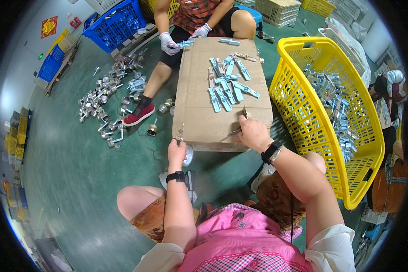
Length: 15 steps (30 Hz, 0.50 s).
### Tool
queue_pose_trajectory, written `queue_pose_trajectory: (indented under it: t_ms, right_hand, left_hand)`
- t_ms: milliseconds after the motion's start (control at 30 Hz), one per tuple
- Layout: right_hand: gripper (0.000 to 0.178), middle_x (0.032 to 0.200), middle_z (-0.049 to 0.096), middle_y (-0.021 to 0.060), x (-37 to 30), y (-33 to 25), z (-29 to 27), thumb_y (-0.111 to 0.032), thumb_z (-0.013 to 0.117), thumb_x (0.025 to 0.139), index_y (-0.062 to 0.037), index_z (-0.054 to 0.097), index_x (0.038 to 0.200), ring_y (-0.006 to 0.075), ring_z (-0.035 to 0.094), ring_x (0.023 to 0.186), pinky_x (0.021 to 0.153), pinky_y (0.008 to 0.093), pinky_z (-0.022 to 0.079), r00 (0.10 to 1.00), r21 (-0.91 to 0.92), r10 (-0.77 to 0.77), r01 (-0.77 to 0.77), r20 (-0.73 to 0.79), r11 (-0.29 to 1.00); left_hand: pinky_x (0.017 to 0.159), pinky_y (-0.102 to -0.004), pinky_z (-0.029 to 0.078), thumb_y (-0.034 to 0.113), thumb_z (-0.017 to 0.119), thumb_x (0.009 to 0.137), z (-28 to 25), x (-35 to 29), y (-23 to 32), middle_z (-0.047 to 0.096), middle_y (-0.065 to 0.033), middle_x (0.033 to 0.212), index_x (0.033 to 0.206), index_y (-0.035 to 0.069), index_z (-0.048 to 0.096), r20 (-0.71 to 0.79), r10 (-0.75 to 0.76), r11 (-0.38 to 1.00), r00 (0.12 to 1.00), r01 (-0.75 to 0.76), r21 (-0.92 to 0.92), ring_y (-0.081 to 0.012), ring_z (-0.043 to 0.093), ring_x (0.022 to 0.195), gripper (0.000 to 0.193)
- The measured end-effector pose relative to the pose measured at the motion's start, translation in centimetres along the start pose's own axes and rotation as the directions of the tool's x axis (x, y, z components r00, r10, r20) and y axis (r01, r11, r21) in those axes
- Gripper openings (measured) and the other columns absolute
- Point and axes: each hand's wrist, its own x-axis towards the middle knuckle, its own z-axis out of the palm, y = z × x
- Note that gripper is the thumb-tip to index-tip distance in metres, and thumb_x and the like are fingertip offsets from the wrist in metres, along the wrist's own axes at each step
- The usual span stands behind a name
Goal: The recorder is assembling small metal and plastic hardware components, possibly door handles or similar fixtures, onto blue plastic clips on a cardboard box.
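Note:
My left hand [177,153] is closed at the near left corner of a cardboard-topped work surface [199,127]. Something tiny shows at its fingertips, too small to name. Over the near right part of the cardboard, my right hand [255,133] is wrapped round a thin metal tool [245,112]. One dark end sticks up past the fingers and another thin end points left; the rest is hidden in the grip. Farther back on the cardboard lie several light blue plastic clips [226,93], with a few beige clips [245,57] among them.
Across from me, a co-worker's gloved hand [168,44] holds blue clips. At right stands a yellow basket [299,95] full of blue clips. Metal cup-shaped parts with stems [106,93] lie heaped on the left floor. A blue crate [118,25] stands behind them.

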Motion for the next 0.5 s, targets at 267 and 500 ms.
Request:
queue_pose_trajectory:
  t_ms: [267,500]
  right_hand:
    - [0.02,0.082,0.063,0.0181,0.01,-0.28,-0.48,-0.013,0.056,0.077,-0.0031,0.05,0.093,0.0337,0.064,0.077,0.066,0.0429,0.051,1.0,-0.014,0.009,-0.009,0.02,1.0]
    - [0.02,0.083,0.063,0.0182,-0.09,-0.34,-0.51,-0.013,0.056,0.077,-0.0029,0.05,0.094,0.0338,0.064,0.077,0.066,0.043,0.051,1.0,-0.015,0.008,-0.008,0.02,1.0]
  left_hand:
    - [0.033,-0.0264,0.032,0.01,0.048,0.084,-0.09,0.0,0.02,0.05,-0.0048,0.052,0.102,0.001,0.054,0.007,0.024,1.0,1.0,-0.024,-0.001,-0.0122,0.043,0.037,0.021]
    - [0.033,-0.0267,0.033,0.01,0.047,0.084,-0.05,-0.28,0.3,0.049,-0.005,0.052,0.101,0.001,0.055,0.001,0.023,1.0,1.0,-0.023,0.001,-0.0124,0.043,0.036,0.021]
